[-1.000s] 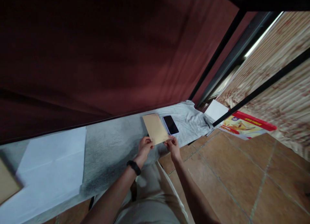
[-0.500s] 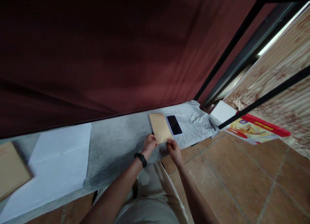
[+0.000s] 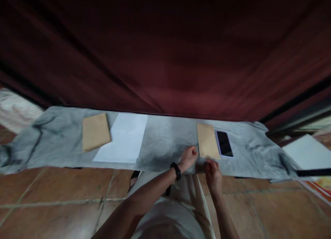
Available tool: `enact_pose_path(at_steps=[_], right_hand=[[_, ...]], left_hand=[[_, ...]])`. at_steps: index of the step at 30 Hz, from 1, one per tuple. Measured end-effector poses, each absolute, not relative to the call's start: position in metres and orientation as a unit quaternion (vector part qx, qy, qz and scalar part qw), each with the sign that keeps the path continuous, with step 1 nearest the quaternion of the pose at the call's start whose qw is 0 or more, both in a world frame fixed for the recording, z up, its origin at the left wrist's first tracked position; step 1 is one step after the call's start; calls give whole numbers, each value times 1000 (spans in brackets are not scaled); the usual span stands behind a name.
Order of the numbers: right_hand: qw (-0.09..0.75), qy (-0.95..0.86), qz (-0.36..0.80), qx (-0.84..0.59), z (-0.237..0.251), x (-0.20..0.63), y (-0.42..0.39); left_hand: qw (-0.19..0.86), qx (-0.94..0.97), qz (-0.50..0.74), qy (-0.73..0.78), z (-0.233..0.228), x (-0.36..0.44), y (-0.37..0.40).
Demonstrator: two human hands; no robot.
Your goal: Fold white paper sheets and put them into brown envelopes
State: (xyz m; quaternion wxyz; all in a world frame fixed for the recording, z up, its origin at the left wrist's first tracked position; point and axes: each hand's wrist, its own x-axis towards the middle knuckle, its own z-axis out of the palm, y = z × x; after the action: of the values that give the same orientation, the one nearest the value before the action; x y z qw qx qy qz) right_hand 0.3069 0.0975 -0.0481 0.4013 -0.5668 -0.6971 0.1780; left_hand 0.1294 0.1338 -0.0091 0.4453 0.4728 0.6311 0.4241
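A brown envelope (image 3: pixel 207 145) lies flat on the grey cloth (image 3: pixel 165 142), with a black phone (image 3: pixel 224 143) touching its right side. My left hand (image 3: pixel 189 156), a black band on its wrist, hovers just left of the envelope's near corner with loosely curled fingers and nothing in it. My right hand (image 3: pixel 213 170) is at the envelope's near edge; motion blur hides whether its fingers still pinch the paper. Further left on the cloth are a white sheet (image 3: pixel 124 137) and a second brown envelope (image 3: pixel 95 131).
A dark red curtain (image 3: pixel 165 59) hangs right behind the cloth. Orange floor tiles (image 3: pixel 51 197) run along the near side. A white sheet (image 3: pixel 305 151) and a red-and-yellow printed package (image 3: pixel 319 187) lie at the right, behind a black bar.
The view swung left, so the white sheet and second envelope came fully into sight. The envelope went from held at its near corners to lying flat; my left hand has come off it.
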Motion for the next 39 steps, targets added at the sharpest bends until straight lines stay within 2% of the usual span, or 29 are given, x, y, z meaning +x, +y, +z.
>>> enact_pose_path(at_steps=[5, 7, 10, 13, 16, 20, 30, 34, 39], right_hand=[[375, -739, 222, -513, -56, 287, 79], [373, -746, 223, -504, -54, 273, 75], [374, -761, 221, -482, -51, 248, 75], [382, -770, 226, -458, -48, 221, 78], [379, -779, 251, -433, -46, 193, 76], [364, -794, 268, -406, -45, 165, 66], [265, -866, 296, -304, -25, 62, 61], [201, -914, 259, -238, -21, 15, 59], [135, -954, 160, -214, -19, -9, 57]], left_hand=[[312, 488, 458, 674, 1, 12, 66], [171, 487, 455, 726, 7, -55, 38], [24, 448, 394, 802, 18, -155, -1], [-51, 378, 304, 873, 26, -231, -37], [-37, 375, 250, 892, 25, -271, -67], [12, 405, 261, 876, 11, -286, -87], [-17, 421, 200, 885, 5, -287, -87], [-27, 429, 184, 884, 4, -289, -88], [-41, 445, 165, 880, 0, -289, -92]])
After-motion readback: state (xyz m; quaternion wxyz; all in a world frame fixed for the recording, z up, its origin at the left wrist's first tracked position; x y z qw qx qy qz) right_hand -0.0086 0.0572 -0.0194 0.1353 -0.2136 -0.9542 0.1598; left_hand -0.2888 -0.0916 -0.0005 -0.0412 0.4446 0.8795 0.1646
